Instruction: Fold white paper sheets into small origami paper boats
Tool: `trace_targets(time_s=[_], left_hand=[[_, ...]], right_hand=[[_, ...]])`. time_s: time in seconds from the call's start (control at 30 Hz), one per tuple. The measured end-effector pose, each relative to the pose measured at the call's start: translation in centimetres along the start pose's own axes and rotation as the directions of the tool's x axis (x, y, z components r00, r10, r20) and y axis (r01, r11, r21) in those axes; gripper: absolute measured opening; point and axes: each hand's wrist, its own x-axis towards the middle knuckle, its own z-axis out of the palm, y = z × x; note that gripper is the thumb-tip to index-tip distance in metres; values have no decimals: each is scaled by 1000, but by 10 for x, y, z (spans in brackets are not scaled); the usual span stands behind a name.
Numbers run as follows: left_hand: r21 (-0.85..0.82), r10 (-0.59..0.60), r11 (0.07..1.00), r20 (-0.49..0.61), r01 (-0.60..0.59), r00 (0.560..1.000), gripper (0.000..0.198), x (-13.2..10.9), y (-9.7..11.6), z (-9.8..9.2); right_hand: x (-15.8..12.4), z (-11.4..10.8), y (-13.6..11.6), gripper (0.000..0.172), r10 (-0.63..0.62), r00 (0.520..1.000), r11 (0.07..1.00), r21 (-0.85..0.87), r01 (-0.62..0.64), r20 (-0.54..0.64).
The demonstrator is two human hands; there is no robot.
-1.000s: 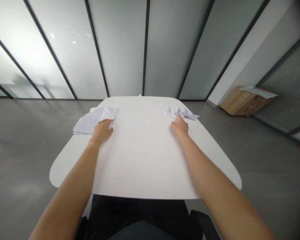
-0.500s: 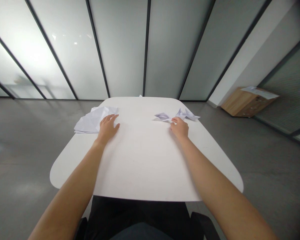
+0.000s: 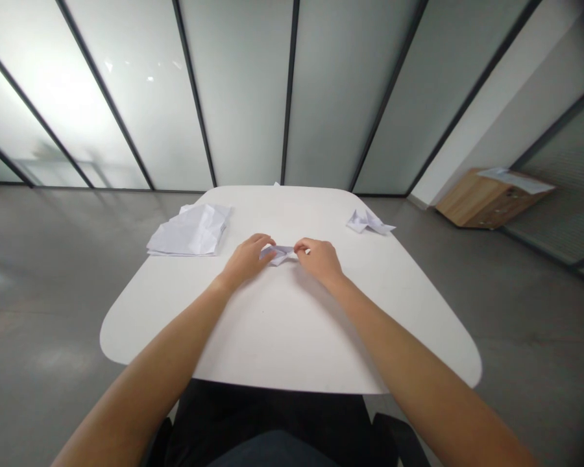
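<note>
Surface inspected: a white, round-cornered tabletop [image 3: 272, 344] with a smooth matte finish. Left of centre lies a loose stack of creased white paper sheets [image 3: 189, 230], its outer edge near the table's left side. Toward the far right corner sits a crumpled, folded white paper piece [image 3: 367, 222]. Mid-table, between these two, is a small folded white paper strip [image 3: 279, 253]. A white paper tip [image 3: 276, 184] shows at the far edge (too small to assess further).
</note>
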Motion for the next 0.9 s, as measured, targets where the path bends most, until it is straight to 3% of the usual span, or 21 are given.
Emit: trace_targets(time_s=[0.17,0.3,0.47,0.6,0.77,0.9], left_hand=[[-16,-72,997,66,73,995,26,0,-5,-1],[-41,-79,996,99,84,992,28,1,-6,-3],[-61,-78,994,154,88,985,31,1,-9,-1],[-93,-82,991,124,94,989,50,1,-10,7],[-264,-128,954,58,139,990,72,-1,-10,12],[-509,-209,821,156,260,965,63,-3,-17,6]], right_hand=[[-2,2,-3,20,-17,1000,996,86,15,20],[-1,3,4,30,-37,998,982,188,27,47],[0,12,5,17,-96,982,964,260,52,160],[1,22,1,19,-142,975,965,242,99,170],[0,27,-3,16,-208,961,974,128,187,182],[0,24,-4,14,-204,954,979,36,201,218]])
